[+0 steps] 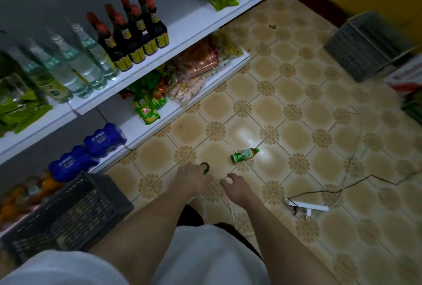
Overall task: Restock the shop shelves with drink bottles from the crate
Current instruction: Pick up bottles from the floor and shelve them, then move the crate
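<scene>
My left hand (pixel 193 178) reaches low over the tiled floor and is closed on a small green drink bottle (pixel 205 168), of which only a round green end shows past my fingers. My right hand (pixel 235 185) hovers beside it with fingers apart and holds nothing. A second green drink bottle (pixel 245 154) lies on its side on the floor, a little beyond my right hand. The dark grey crate (pixel 68 211) stands at my left by the bottom shelf. Clear bottles (pixel 75 63) and dark red-capped bottles (pixel 134 33) stand on the white middle shelf (pixel 187 31).
Blue bottle packs (pixel 86 152) and snack bags (pixel 182 74) fill the bottom shelf. A white power strip (pixel 306 206) and loose cables (pixel 351 159) lie on the floor to the right. Another grey crate (pixel 365 45) rests tilted by the yellow wall.
</scene>
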`<state>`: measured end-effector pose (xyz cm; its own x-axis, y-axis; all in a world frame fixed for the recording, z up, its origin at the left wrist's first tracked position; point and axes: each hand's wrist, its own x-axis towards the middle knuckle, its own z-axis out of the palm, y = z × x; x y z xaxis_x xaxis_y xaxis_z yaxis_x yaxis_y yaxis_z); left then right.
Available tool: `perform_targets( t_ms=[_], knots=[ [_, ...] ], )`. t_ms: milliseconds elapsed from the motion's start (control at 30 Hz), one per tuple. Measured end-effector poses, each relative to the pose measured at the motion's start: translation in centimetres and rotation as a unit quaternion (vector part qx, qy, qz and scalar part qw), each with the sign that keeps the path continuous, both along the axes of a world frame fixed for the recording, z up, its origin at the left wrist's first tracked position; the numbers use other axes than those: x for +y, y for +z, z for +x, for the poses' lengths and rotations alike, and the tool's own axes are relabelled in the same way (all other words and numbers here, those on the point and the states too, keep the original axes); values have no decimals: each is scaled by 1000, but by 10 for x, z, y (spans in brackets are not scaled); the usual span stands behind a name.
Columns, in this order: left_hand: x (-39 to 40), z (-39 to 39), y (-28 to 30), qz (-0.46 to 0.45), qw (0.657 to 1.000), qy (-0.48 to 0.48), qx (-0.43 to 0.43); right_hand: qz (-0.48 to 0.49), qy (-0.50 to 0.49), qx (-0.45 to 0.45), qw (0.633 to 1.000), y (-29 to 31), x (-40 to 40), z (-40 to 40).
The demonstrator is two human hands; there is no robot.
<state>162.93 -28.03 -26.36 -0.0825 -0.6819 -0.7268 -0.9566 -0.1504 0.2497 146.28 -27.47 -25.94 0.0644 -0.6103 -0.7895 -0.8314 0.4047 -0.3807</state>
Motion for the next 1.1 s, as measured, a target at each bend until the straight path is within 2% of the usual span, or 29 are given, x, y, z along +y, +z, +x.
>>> perform_targets(
  t_ms=[233, 367, 433, 533, 667, 733, 833, 933, 1000, 1100],
  knots=[
    [-64, -1, -16, 56, 997, 13, 43, 43, -63, 19, 997, -16, -64, -7],
    [-72, -5, -43, 55, 995, 67, 44, 70, -68, 22, 995, -33, -87, -8],
    [-76, -9, -55, 81, 983, 146, 74, 91, -79, 18, 993, -48, -98, -12],
    [-76, -19, -98, 128, 924, 334, 134, 133, -111, 2, 985, -89, -114, -21],
    [-71, -33, -198, 173, 855, 471, 127, 169, -182, 7, 969, -205, -135, -51],
    [-69, -43, -271, 169, 825, 524, 126, 207, -198, 6, 958, -296, -154, -71],
    [-76, -55, -371, 122, 783, 596, 132, 224, -276, 26, 934, -404, -189, -80],
    [-78, -70, -463, 56, 737, 660, 132, 232, -353, -7, 906, -493, -218, -91],
    [-84, -82, -504, 2, 710, 694, 118, 220, -417, -10, 882, -543, -239, -95],
    [-83, -93, -557, -34, 677, 731, 83, 214, -478, -18, 852, -610, -257, -110]
  ],
)
